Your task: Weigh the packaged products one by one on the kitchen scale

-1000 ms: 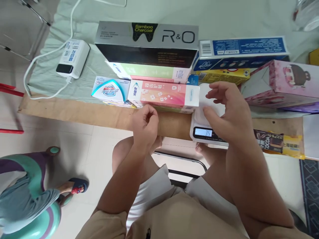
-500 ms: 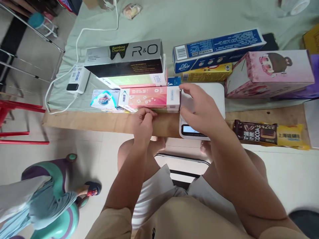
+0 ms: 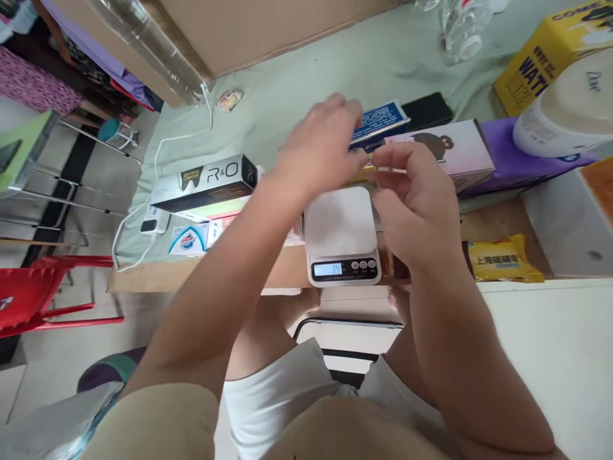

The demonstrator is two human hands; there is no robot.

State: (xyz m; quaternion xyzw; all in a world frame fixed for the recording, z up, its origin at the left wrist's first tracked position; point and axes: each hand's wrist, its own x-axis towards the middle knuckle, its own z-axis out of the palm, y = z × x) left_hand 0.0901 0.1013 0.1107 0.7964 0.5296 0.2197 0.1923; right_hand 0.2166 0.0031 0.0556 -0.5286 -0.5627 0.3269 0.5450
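Observation:
My left hand [image 3: 325, 144] reaches across to the long blue box [image 3: 383, 121] behind the scale. Its fingers curl over the box, hiding much of its left part. My right hand [image 3: 419, 204] is by the box's near side, with fingers bent and thumb apart; nothing visible is gripped there. Between the hands, a yellow box [image 3: 370, 163] shows only slightly. In front stands a white kitchen scale [image 3: 341, 223] with a lit display. Beside my right hand is a pink-and-white box [image 3: 464, 153] with a cartoon head.
At left are the R&O box [image 3: 204, 182], a soap box [image 3: 188, 239] and a white power strip [image 3: 156, 219]. A black phone-like slab [image 3: 428, 112] lies behind the blue box. At right are a purple package [image 3: 507, 153], a white tub [image 3: 567, 115] and a yellow packet [image 3: 500, 259].
My left hand has left the pink box's front edge and crossed over the scale to the blue box. My right hand has moved off the scale's left edge to its right. The view has shifted right.

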